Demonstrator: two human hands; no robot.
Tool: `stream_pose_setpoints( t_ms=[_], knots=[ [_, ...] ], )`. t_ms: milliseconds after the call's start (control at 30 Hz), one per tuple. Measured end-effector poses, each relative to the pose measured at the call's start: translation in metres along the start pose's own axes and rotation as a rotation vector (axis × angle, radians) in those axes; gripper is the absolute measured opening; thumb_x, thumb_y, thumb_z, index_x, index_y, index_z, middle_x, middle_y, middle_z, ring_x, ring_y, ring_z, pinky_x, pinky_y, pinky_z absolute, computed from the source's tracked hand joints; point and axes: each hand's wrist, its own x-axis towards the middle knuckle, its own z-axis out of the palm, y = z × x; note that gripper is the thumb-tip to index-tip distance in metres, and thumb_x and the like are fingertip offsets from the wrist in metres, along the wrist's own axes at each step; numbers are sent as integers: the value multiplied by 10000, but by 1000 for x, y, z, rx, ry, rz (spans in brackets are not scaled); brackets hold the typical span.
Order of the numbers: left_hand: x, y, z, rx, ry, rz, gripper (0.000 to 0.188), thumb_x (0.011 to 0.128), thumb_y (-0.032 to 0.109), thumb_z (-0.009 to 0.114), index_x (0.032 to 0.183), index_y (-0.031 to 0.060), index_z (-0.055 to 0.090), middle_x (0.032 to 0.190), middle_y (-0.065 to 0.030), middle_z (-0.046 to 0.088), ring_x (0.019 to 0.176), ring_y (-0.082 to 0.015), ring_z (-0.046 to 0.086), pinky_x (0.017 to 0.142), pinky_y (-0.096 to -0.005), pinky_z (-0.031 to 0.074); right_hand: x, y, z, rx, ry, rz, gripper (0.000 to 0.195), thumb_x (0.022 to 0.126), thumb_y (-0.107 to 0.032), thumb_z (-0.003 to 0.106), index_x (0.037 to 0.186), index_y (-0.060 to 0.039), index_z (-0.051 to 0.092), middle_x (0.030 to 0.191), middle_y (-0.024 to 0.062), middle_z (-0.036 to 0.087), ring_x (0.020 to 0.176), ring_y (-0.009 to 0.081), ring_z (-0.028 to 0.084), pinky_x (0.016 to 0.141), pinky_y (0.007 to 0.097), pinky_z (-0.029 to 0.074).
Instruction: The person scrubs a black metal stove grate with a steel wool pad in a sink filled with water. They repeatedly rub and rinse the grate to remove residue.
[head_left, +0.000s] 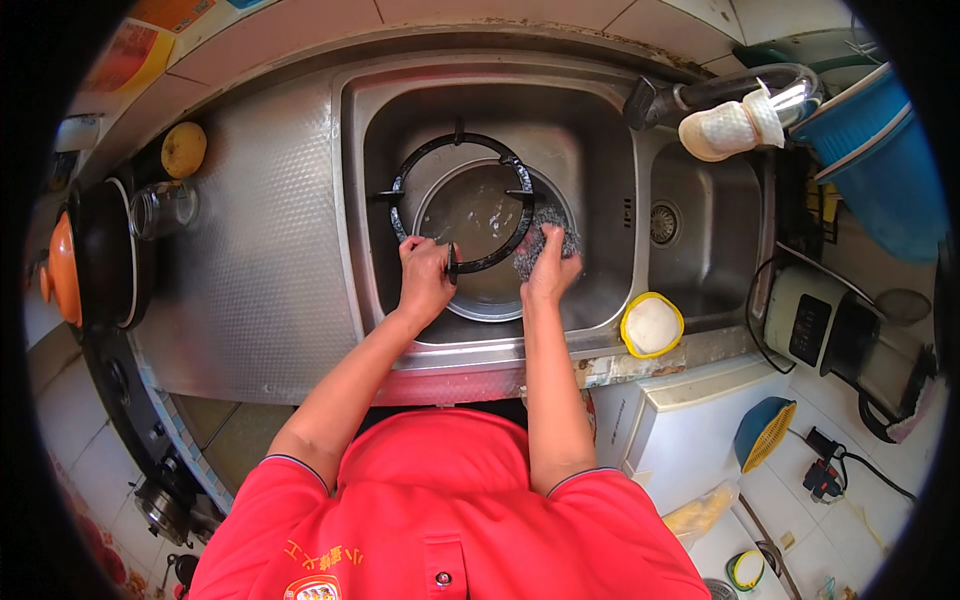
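My left hand (427, 274) grips the near left part of a black round pan support from a gas stove (397, 169), by one of its prongs. The wet-looking ring is held over a round metal basin (551, 180) of water in the large sink bowl (600, 157). A grey wire-like scouring pad (551, 236) is in my right hand (553, 270), close to the ring's right side and over the basin's rim. Its far fingers are partly hidden by the pad.
A faucet with a cloth-wrapped spout (731, 131) reaches over the small sink bowl (705, 202). A yellow-rimmed white round item (652, 325) lies on the front edge. Left are a glass jar (165, 208), a yellow round fruit or vegetable (184, 150) and a black pot (105, 255).
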Motion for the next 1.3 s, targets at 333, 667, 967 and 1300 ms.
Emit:
stream_pose_setpoints(
  t_ms=[333,667,967,1300],
  knots=[
    [1,-1,5,14,-19,-2,233,579,-87,579,718,97,544,623,-54,537,697,-247,523,834,-370,328,18,5,21,-578,-111,-250,205,718,-142,678,719,28,564,633,105,603,422,187,533,494,339,475],
    [3,6,-1,-1,13,-21,228,567,-93,571,705,85,536,621,-73,529,703,-265,518,844,-382,329,10,-2,25,-48,40,293,173,785,-137,610,796,31,569,686,128,595,560,216,597,516,362,555],
    [-1,1,4,30,-42,-64,207,543,-79,583,673,62,504,633,-99,537,735,-288,526,849,-401,334,-67,36,-6,-251,-78,396,210,808,-107,645,941,43,579,843,120,623,567,203,597,418,332,505],
    [-1,0,5,29,-51,-59,202,546,-76,586,665,61,496,633,-103,535,734,-288,528,844,-404,339,-57,54,-11,-658,-175,-218,169,748,-127,689,729,7,588,672,83,622,508,134,583,462,278,489]
  ],
)
